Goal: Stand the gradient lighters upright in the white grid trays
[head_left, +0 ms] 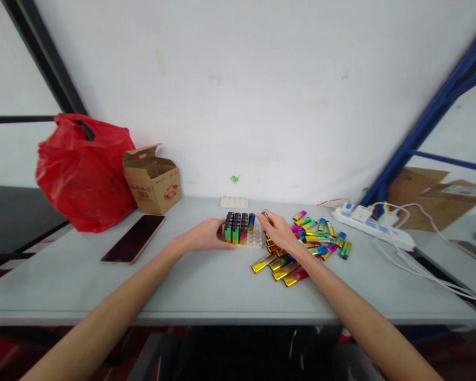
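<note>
one near tray point(255, 241) on the table point(206, 288), between both hands — three rows of upright black-topped tubes point(236, 231) in it, at least one blue tube point(252, 220) in a fourth; round pockets show rightward. left hand point(208, 234): thumb and fingers curved around the tray's left end; whether gripping, cannot tell. right hand point(278, 229): fingertips pinching one held tube point(265, 216), just beside the fourth row. loose tubes point(289, 271), twenty or more, piled about the right wrist — some hidden. one far tray point(234, 201) near the wall. one open carton point(154, 185), one red bag point(89, 174); contents unseen. one phone point(135, 239).
</note>
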`<state>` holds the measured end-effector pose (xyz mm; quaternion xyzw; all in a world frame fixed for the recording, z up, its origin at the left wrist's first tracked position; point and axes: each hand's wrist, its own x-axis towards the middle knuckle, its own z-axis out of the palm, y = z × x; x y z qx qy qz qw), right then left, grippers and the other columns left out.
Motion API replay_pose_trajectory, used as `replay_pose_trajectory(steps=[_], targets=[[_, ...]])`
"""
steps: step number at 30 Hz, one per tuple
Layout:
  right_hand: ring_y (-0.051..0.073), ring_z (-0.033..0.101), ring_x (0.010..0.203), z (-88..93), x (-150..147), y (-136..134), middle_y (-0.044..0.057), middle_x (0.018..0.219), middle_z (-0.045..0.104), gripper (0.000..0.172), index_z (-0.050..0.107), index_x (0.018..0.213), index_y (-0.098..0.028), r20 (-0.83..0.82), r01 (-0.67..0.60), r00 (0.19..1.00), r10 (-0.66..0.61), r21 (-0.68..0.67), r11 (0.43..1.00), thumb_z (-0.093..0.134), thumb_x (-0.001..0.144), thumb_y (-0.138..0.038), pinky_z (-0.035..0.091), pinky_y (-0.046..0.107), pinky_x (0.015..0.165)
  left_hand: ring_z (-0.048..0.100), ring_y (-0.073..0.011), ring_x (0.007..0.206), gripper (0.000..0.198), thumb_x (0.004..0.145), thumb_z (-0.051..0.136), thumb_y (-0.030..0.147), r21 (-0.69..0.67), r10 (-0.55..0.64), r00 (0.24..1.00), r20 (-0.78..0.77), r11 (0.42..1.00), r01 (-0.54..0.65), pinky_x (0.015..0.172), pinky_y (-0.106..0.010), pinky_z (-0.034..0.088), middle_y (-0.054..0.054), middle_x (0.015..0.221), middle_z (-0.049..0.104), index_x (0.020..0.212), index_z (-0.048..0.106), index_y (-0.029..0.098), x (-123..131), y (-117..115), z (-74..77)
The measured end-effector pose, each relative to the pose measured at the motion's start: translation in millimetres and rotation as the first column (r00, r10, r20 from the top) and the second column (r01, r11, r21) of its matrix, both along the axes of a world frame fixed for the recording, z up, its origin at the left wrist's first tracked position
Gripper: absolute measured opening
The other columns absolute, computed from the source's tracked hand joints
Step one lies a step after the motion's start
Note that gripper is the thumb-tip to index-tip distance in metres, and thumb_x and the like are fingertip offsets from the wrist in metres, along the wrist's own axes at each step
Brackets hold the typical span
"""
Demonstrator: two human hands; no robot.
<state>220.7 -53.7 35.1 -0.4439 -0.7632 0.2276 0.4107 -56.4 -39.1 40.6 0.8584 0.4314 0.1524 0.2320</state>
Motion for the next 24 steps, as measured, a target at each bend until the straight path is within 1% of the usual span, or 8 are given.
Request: replay_pose_trajectory(steps=[2,5,9,12,17,20,22,24], targets=[[0.014,0.037,0.063,-1.9,-2.5,0.6,-0.005,0.062,0.038,0.051,0.036,0.067,-0.025,-0.002,0.051,0.999,-0.051,0.034,0.998,0.046,0.100,-0.063,0.029,0.029,0.061,0.071,-0.0246,0.081,0.065,0.073,0.082,0.069,0.005,0.005,1.000,-0.007,1.000,-0.005,0.069,-0.030,0.050,-0.004,0.097,0.079,0.114,0.071,0.019,-0.1,0.8,-0.7],[0.014,0.032,0.060,-4.9,-3.3,2.8,-0.004,0.059,0.031,0.050,0.032,0.062,-0.025,-0.002,0.107,0.994,-0.107,0.020,0.994,0.047,0.095,-0.059,0.024,0.030,0.058,0.070,-0.0244,0.080,0.067,0.073,0.081,0.070,0.007,0.013,1.000,-0.016,1.000,-0.013,0.068,-0.030,0.050,-0.005,0.095,0.078,0.114,0.071,0.018,0.4,0.6,-0.6],[0.014,0.032,0.057,-5.3,-0.2,5.1,-0.004,0.057,0.032,0.040,0.032,0.061,-0.026,-0.012,0.114,0.993,-0.114,0.042,0.993,0.045,0.091,-0.049,0.022,0.031,0.058,0.071,-0.0251,0.084,0.065,0.073,0.081,0.068,-0.008,0.007,1.000,0.014,1.000,-0.006,0.072,-0.031,0.052,-0.005,0.100,0.079,0.113,0.072,0.019,1.4,-1.4,0.9],[0.014,0.034,0.058,-3.2,1.6,4.7,-0.005,0.058,0.033,0.040,0.033,0.063,-0.026,-0.004,0.113,0.994,-0.113,0.069,0.991,0.046,0.092,-0.049,0.024,0.030,0.059,0.072,-0.0256,0.085,0.063,0.072,0.082,0.067,-0.017,0.009,1.000,0.019,1.000,-0.009,0.073,-0.031,0.052,-0.004,0.100,0.080,0.112,0.072,0.019,1.6,-2.4,2.0],[0.016,0.046,0.064,1.1,2.9,1.4,-0.004,0.065,0.048,0.042,0.043,0.075,-0.025,0.065,0.070,0.995,-0.075,0.073,0.995,0.042,0.104,-0.055,0.033,0.030,0.064,0.073,-0.0264,0.088,0.063,0.074,0.081,0.067,-0.029,-0.010,1.000,0.020,1.000,0.011,0.075,-0.032,0.053,-0.005,0.102,0.080,0.113,0.070,0.019,1.1,-3.2,3.6],[0.019,0.055,0.074,2.2,3.8,1.0,0.001,0.077,0.060,0.041,0.047,0.081,-0.025,0.133,0.003,0.991,-0.022,0.146,0.989,0.038,0.109,-0.054,0.040,0.031,0.072,0.072,-0.0262,0.087,0.064,0.074,0.081,0.068,-0.018,-0.007,1.000,0.011,1.000,0.007,0.073,-0.031,0.052,-0.005,0.101,0.079,0.113,0.070,0.019,1.3,-3.6,4.2],[0.020,0.057,0.078,1.4,4.6,2.1,0.003,0.081,0.062,0.045,0.048,0.080,-0.025,0.174,-0.031,0.985,-0.004,0.199,0.979,0.036,0.110,-0.057,0.041,0.032,0.075,0.071,-0.0259,0.085,0.065,0.073,0.081,0.068,-0.014,0.007,1.000,-0.001,1.000,-0.007,0.071,-0.031,0.051,-0.005,0.099,0.079,0.113,0.070,0.019,1.8,-3.8,4.5],[0.020,0.055,0.072,-0.7,5.7,3.9,0.002,0.075,0.061,0.050,0.048,0.078,-0.025,0.206,-0.036,0.979,-0.003,0.185,0.982,0.036,0.110,-0.061,0.039,0.031,0.072,0.071,-0.0258,0.084,0.064,0.072,0.081,0.067,-0.010,0.020,1.000,-0.016,1.000,-0.021,0.070,-0.030,0.050,-0.005,0.098,0.078,0.111,0.071,0.018,2.4,-4.1,4.8]])
